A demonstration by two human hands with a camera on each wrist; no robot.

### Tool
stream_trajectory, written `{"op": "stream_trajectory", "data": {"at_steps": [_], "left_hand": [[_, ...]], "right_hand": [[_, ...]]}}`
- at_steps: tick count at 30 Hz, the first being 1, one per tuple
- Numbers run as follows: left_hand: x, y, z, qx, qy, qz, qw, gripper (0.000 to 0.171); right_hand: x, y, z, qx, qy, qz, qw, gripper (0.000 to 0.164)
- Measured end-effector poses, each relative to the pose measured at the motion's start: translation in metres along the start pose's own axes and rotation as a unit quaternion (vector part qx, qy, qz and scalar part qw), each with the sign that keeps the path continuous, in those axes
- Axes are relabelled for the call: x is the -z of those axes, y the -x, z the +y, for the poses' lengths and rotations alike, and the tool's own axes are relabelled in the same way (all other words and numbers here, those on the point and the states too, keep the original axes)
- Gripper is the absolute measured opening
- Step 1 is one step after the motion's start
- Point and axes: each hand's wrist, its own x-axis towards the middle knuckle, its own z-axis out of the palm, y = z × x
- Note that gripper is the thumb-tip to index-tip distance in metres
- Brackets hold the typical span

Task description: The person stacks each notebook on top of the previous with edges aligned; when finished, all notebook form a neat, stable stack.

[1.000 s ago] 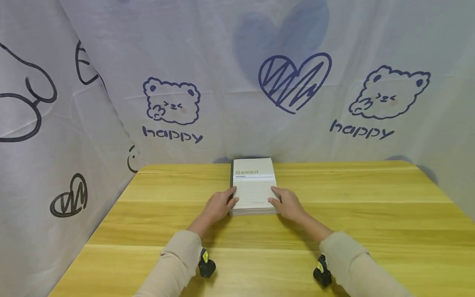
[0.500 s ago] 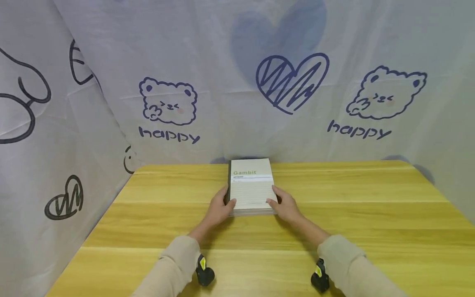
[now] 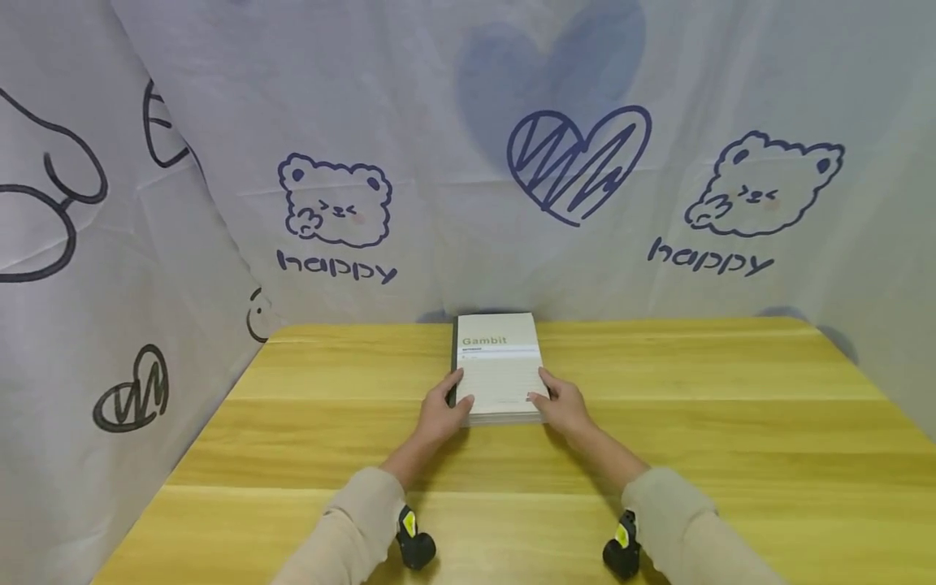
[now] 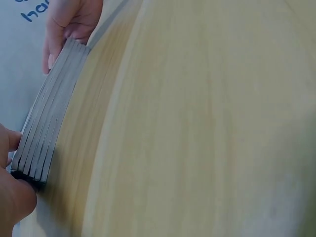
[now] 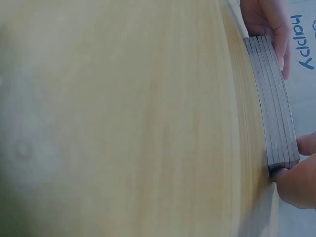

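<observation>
A stack of several notebooks (image 3: 500, 366) lies at the far edge of the table, the top one with a white cover reading "Gambit" and a dark spine on the left. My left hand (image 3: 442, 410) grips the near left corner, its thumb over the cover and its fingers along the side. On the opposite corner my right hand (image 3: 569, 406) holds the stack the same way. The layered page edges (image 4: 52, 108) show in the left wrist view, between both hands. From the right wrist view, the stack (image 5: 271, 103) appears evenly aligned.
The wooden table (image 3: 702, 422) stretches out on both sides of the stack. Behind it hangs a pale cloth (image 3: 453, 162) printed with bears and hearts, and another fold (image 3: 66, 341) covers the left side. Black wrist cameras (image 3: 417, 548) sit below the beige sleeves (image 3: 351, 528).
My left hand has shifted slightly inward, its thumb lying a little further over the cover. The right hand keeps nearly the same hold, and the stack stays in about the same place.
</observation>
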Motion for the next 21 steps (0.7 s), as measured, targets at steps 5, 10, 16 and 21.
{"op": "stream_trajectory", "data": {"at_steps": [5, 10, 16, 21], "left_hand": [[-0.005, -0.001, 0.003, 0.019, 0.025, 0.008, 0.9995, 0.051], [-0.007, -0.001, 0.004, 0.02, 0.03, 0.005, 0.9993, 0.051], [-0.001, 0.005, 0.0, 0.002, 0.027, -0.012, 0.9996, 0.05], [0.003, 0.008, 0.001, -0.014, 0.03, -0.027, 0.9991, 0.05]], "right_hand": [[0.004, 0.001, -0.004, -0.022, -0.016, 0.009, 1.0, 0.057], [0.007, 0.002, -0.003, -0.027, -0.024, 0.014, 0.999, 0.057], [0.002, 0.007, 0.001, -0.028, -0.021, 0.015, 0.999, 0.056], [0.003, 0.013, 0.002, -0.006, -0.004, 0.02, 1.0, 0.054]]}}
